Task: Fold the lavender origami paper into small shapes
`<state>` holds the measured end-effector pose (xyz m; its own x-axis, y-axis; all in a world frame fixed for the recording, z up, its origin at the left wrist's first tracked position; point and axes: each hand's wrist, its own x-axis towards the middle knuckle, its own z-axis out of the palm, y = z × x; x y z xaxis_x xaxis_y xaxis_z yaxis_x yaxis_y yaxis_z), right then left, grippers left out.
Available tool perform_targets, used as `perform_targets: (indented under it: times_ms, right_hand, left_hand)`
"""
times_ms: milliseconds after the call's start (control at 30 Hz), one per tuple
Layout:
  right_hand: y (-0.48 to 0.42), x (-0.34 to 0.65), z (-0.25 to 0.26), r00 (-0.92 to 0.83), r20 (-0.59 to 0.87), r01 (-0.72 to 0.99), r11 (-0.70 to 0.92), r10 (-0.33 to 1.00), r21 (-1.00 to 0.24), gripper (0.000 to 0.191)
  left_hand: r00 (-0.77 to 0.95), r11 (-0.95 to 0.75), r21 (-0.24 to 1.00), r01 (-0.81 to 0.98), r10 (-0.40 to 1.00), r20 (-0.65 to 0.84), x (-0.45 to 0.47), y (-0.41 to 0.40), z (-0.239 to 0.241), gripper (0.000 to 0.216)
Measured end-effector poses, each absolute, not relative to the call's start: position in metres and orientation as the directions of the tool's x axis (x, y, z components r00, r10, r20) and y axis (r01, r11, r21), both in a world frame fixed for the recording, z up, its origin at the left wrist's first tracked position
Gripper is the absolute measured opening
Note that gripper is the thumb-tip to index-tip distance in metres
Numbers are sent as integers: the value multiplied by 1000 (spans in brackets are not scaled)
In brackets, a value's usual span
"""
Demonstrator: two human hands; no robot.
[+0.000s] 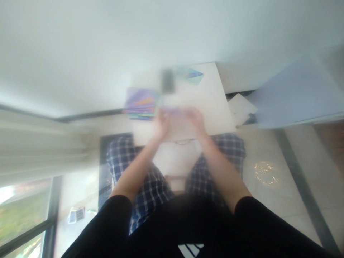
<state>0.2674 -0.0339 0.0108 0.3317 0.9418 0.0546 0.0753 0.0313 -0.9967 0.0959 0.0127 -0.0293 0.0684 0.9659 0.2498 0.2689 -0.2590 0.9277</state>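
Note:
The whole view is smeared by motion. My left hand (162, 122) and my right hand (195, 120) reach forward over a small pale table (212, 100) and both touch a pale purple sheet (176, 113) lying between them. Their fingers are too blurred to read. A stack of coloured paper (141, 103), purple on top, lies just left of my left hand. Behind the hands stands a dark blurred object (167, 80), and a light blue folded sheet (191, 75) lies at the table's far side.
My knees in checked trousers (122, 157) sit under the table's near edge. A white sheet (242, 107) and a large pale board (298, 95) lie on the floor to the right. A window (24, 211) is at the lower left, a white wall behind.

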Motion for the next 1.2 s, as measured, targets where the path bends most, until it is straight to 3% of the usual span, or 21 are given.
perform_targets:
  times_ms: [167, 333, 467, 633, 867, 1200]
  right_hand:
    - [-38, 263, 19, 335, 126, 153, 78, 934, -985, 27]
    - [-44, 262, 25, 316, 180, 241, 105, 932, -965, 15]
    - [-43, 264, 23, 255, 162, 255, 95, 953, -962, 20]
    - [-40, 268, 18, 313, 130, 225, 59, 941, -972, 21]
    - [-38, 271, 10, 281, 161, 250, 89, 946, -964, 30]
    - [-37, 272, 7, 205, 107, 205, 64, 973, -977, 46]
  left_hand:
    - [197, -241, 962, 131, 957, 213, 93, 17, -29, 31]
    - [250, -279, 947, 160, 939, 234, 87, 20, -29, 26]
    - [227, -207, 967, 152, 959, 170, 93, 15, -16, 35]
    - [242, -148, 981, 129, 964, 114, 96, 16, -8, 29]
    - [274, -307, 941, 140, 926, 261, 94, 25, -19, 42]
    - [245, -363, 912, 191, 917, 314, 90, 29, -27, 46]
